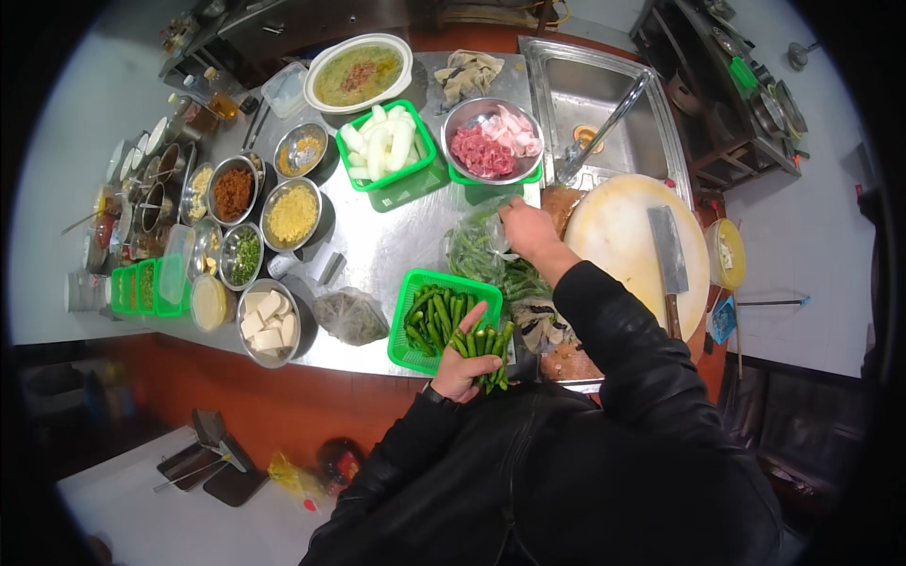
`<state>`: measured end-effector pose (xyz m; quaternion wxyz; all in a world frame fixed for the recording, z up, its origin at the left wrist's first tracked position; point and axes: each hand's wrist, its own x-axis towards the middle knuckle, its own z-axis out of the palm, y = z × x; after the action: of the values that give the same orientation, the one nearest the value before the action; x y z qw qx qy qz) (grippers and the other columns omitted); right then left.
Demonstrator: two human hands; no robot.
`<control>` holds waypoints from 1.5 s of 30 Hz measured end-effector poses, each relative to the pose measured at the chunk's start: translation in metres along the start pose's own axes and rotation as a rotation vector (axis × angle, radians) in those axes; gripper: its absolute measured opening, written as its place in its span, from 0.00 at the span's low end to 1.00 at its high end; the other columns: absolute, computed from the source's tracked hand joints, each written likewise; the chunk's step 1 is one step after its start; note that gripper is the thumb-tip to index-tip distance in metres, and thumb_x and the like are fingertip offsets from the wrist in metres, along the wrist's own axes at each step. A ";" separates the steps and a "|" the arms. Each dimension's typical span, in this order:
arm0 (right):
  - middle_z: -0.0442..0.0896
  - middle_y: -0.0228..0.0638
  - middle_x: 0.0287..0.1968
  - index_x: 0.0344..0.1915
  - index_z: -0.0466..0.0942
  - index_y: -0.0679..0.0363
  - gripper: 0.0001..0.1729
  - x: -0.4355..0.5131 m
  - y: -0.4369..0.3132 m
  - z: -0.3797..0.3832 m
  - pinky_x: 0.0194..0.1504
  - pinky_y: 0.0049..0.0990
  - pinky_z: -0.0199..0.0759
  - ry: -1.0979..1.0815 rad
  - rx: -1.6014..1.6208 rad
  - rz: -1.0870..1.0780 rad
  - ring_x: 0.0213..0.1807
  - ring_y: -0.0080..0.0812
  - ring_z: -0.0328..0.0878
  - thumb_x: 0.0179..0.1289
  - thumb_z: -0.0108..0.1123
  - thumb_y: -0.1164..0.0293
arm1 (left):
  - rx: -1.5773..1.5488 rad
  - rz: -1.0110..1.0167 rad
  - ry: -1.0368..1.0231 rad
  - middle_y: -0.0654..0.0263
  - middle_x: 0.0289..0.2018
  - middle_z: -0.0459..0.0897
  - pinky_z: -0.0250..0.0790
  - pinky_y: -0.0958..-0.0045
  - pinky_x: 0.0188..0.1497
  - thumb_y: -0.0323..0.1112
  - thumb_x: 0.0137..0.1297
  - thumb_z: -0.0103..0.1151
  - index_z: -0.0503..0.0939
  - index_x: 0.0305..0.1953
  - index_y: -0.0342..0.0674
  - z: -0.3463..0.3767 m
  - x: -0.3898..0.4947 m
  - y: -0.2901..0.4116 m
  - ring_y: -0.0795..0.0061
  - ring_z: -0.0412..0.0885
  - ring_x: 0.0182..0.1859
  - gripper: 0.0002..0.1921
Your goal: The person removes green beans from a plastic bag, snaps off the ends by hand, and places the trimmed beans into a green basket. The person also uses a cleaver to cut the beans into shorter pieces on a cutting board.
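Note:
A bunch of green okra pods is gripped in my left hand, close to my body, with the index finger stretched out. Just behind that hand, a green plastic basket contains more green pods. My right hand pinches the upper edge of a clear plastic bag. Green vegetables show through the bag's film, and long green pods lie beside it under my right forearm. My right fingertips are partly hidden.
To the right, a cleaver lies on a round cutting board. Beyond are a steel sink, a bowl of raw meat and a basket of peeled white vegetables. Left stand several ingredient bowls, one with white chunks.

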<state>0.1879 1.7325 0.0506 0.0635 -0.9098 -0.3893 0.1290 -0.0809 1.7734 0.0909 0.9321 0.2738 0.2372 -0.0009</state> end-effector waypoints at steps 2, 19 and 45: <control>0.81 0.46 0.44 0.43 0.81 0.58 0.12 -0.015 0.002 -0.010 0.44 0.44 0.78 0.022 0.026 0.055 0.45 0.49 0.82 0.60 0.62 0.68 | -0.007 0.014 0.001 0.56 0.48 0.80 0.78 0.64 0.43 0.13 0.51 0.59 0.55 0.75 0.49 -0.001 0.003 -0.001 0.65 0.83 0.39 0.49; 0.74 0.31 0.46 0.32 0.77 0.61 0.06 -0.233 -0.001 0.000 0.44 0.20 0.69 0.244 1.672 0.155 0.42 0.20 0.73 0.64 0.67 0.76 | -0.231 -0.094 -0.131 0.59 0.58 0.77 0.69 0.64 0.63 0.15 0.53 0.63 0.54 0.75 0.46 0.045 0.038 -0.057 0.65 0.77 0.58 0.48; 0.74 0.52 0.54 0.70 0.62 0.61 0.40 -0.305 0.224 -0.003 0.56 0.45 0.69 0.137 0.078 0.638 0.55 0.52 0.72 0.59 0.65 0.67 | 1.103 0.241 -0.275 0.61 0.54 0.76 0.72 0.71 0.56 0.19 0.45 0.70 0.55 0.75 0.46 0.130 0.087 -0.115 0.71 0.79 0.51 0.53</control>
<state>0.1409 1.3568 0.0613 0.0805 -0.9894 -0.0741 0.0958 0.0391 1.6205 0.0898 0.6674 0.7414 0.0453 -0.0538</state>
